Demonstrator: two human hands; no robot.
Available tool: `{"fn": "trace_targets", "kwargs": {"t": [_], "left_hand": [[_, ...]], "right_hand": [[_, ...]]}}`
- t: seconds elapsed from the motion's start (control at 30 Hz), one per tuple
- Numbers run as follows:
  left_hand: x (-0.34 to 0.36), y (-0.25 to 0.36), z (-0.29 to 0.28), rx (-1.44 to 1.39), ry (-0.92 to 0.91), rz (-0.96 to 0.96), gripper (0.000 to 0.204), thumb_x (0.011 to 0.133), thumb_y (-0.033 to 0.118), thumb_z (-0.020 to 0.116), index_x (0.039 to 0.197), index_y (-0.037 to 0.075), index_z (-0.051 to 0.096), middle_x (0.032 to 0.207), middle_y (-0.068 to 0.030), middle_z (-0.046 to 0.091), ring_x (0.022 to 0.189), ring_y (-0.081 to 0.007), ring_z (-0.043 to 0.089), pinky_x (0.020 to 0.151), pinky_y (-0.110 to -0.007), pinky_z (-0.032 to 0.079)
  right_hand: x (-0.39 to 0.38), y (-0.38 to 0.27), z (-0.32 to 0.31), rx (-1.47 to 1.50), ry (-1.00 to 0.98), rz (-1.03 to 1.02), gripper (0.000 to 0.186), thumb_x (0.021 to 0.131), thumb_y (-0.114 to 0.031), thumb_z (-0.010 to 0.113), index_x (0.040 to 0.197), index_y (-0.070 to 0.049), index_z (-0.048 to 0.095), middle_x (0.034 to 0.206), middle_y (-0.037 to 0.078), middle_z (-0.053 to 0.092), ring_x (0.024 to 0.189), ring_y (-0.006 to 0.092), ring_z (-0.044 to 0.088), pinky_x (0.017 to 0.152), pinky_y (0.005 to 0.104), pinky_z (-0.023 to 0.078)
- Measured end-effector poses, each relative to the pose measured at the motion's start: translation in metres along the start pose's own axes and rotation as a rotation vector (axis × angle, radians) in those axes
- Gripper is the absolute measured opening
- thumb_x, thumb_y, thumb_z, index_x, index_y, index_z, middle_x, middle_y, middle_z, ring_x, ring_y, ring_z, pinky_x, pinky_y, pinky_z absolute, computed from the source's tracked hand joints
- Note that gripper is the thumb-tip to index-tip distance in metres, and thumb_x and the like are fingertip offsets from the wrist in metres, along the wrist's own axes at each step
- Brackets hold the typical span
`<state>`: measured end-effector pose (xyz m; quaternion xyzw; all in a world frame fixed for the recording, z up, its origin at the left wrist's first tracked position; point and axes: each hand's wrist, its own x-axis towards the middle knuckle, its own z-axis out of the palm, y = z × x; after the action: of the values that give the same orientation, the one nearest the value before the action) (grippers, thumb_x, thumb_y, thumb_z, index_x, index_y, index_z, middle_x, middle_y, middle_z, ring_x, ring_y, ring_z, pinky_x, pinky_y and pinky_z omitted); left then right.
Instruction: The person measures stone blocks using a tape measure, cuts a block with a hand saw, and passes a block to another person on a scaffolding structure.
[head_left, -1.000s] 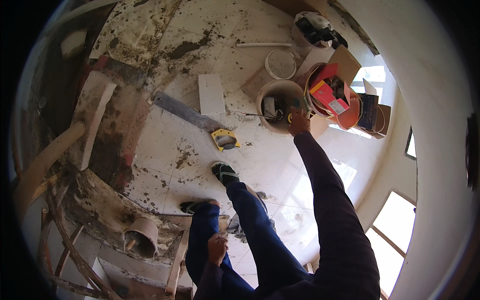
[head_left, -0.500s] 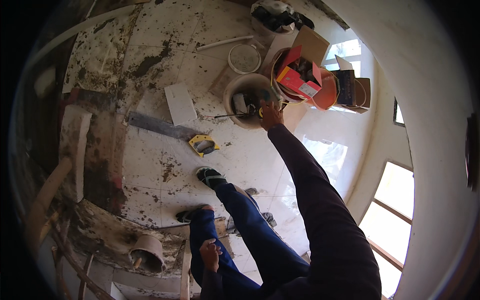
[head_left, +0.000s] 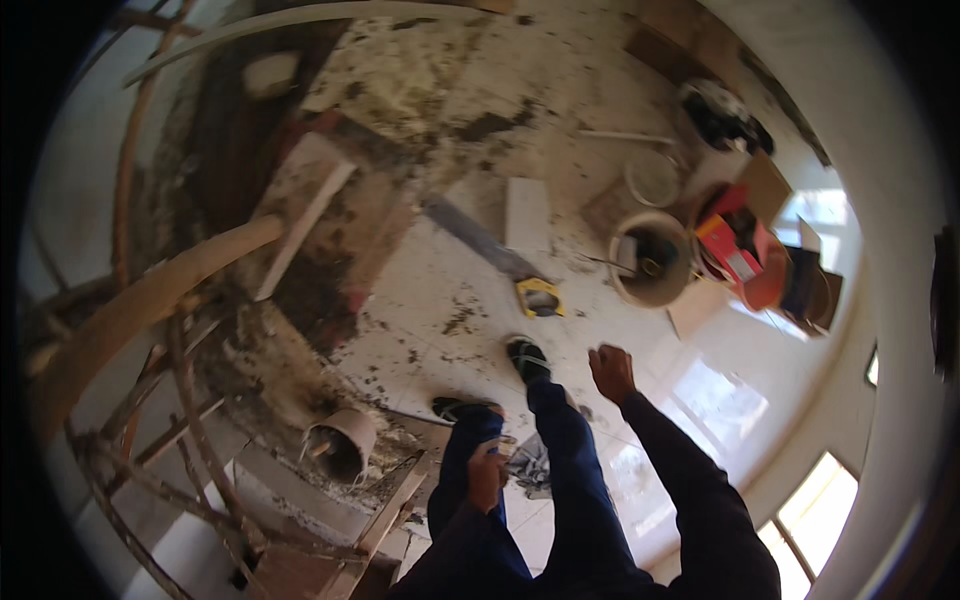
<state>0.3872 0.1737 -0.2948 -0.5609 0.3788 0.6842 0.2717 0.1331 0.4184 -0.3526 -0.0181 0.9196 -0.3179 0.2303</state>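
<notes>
My right hand (head_left: 611, 372) is lifted over the tiled floor, its fingers curled closed. Whether anything is inside them is hidden. In front of my left leg is my left hand (head_left: 487, 477), also closed, and its contents cannot be made out. Farther off to the right stands a beige bucket (head_left: 621, 282) holding dark items, a pale block and something round and yellow. A hand saw with a yellow handle (head_left: 541, 298) and a dark grey blade lies on the floor ahead of my feet. Beyond it rests a white rectangular board (head_left: 527, 213).
An open red box (head_left: 728, 250) sits in an orange bucket (head_left: 762, 280) beside cardboard boxes (head_left: 822, 300). A round lid (head_left: 652, 178) lies behind. At left are wooden poles (head_left: 160, 300), a white slab (head_left: 312, 215) and a tipped bucket (head_left: 345, 445). A grey cloth (head_left: 532, 465) lies between my feet.
My right hand has come out of the beige bucket and back toward me, its fingers now curled. The view has turned left, bringing more wooden poles into sight.
</notes>
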Motion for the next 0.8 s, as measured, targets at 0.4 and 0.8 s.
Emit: {"fn": "trace_targets", "kwargs": {"t": [0.4, 0.8], "left_hand": [[-0.069, 0.049, -0.055, -0.331, -0.489, 0.236, 0.056, 0.109, 0.049, 0.052, 0.145, 0.007, 0.057, 0.125, -0.0133, 0.067, 0.115, -0.0249, 0.065, 0.102, -0.041, 0.054], [-0.222, 0.127, -0.18, 0.391, 0.921, 1.131, 0.029, 0.094, 0.001, 0.055, 0.118, 0.006, 0.071, 0.115, -0.0205, 0.071, 0.119, -0.0388, 0.067, 0.101, -0.044, 0.054]], "right_hand": [[-0.07, -0.106, 0.107, -0.465, -0.47, -0.567, 0.06, 0.106, -0.054, 0.05, 0.149, -0.013, 0.061, 0.152, 0.02, 0.058, 0.149, 0.0412, 0.042, 0.12, 0.0714, 0.027], [0.05, 0.023, 0.091, -0.689, -0.441, -0.603, 0.04, 0.099, -0.037, 0.06, 0.073, -0.009, 0.073, 0.083, 0.02, 0.074, 0.085, 0.0444, 0.07, 0.074, 0.0569, 0.057]]}}
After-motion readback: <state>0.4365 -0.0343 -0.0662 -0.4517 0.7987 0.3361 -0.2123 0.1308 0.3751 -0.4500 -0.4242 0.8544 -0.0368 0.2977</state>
